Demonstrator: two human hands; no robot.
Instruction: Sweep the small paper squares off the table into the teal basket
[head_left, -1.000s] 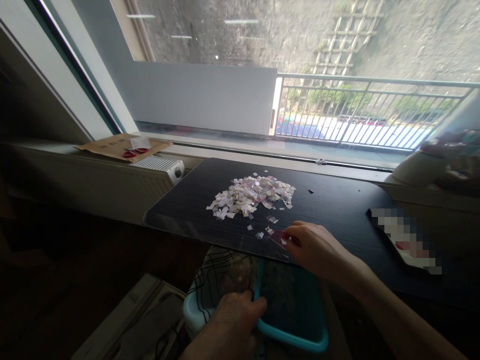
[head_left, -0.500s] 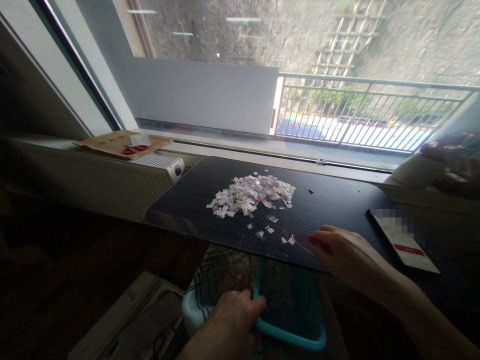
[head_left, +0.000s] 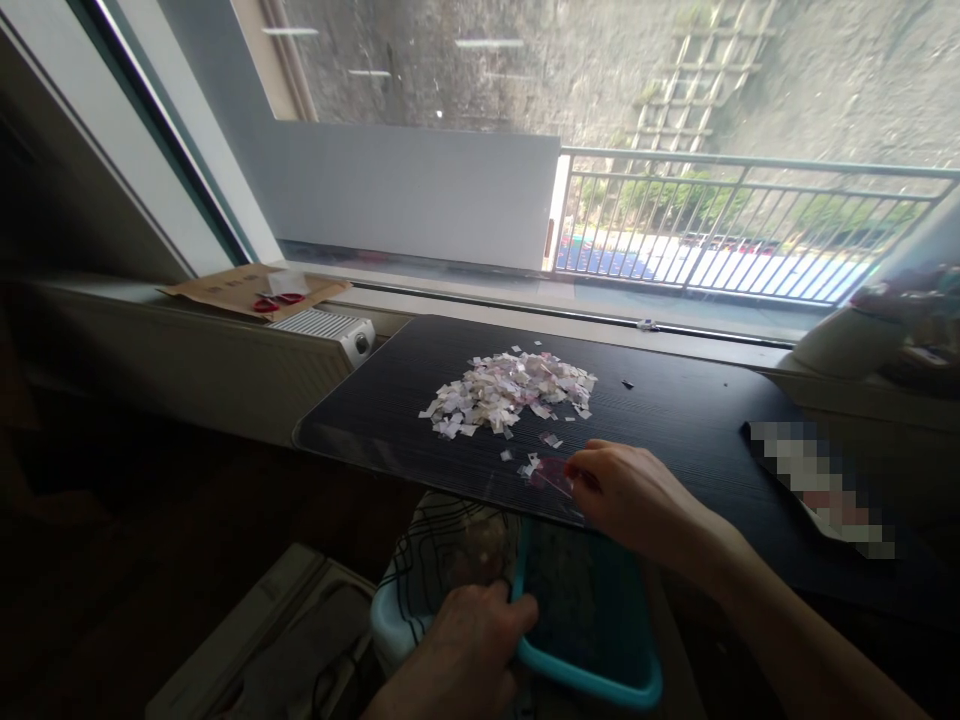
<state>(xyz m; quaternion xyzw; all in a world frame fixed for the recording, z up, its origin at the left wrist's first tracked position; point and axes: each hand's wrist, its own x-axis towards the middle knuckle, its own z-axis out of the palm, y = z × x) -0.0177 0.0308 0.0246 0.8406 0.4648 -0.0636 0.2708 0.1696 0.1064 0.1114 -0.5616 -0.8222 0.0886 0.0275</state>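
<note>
My right hand (head_left: 622,497) is closed on a flat, see-through pinkish scraper (head_left: 551,474), which lies low against the dark tabletop (head_left: 360,420) near its front edge. A few paper scraps (head_left: 531,463) touch the scraper's left side. Farther back on the table is a heap of small white and pinkish paper pieces (head_left: 510,390). Below the edge, my left hand (head_left: 480,625) grips the left rim of a turquoise plastic bin (head_left: 592,680). Scraps show dimly inside the bin.
A phone (head_left: 817,490) with a blurred screen lies at the table's right. Red-handled scissors (head_left: 279,301) rest on a brown envelope (head_left: 225,290) over the radiator (head_left: 322,325). A window with a sill stands behind the table. A pale box (head_left: 247,630) is at lower left.
My right hand has moved left along the table's front edge with the scraper, gathering loose scraps beside it. My left hand still holds the bin's rim.
</note>
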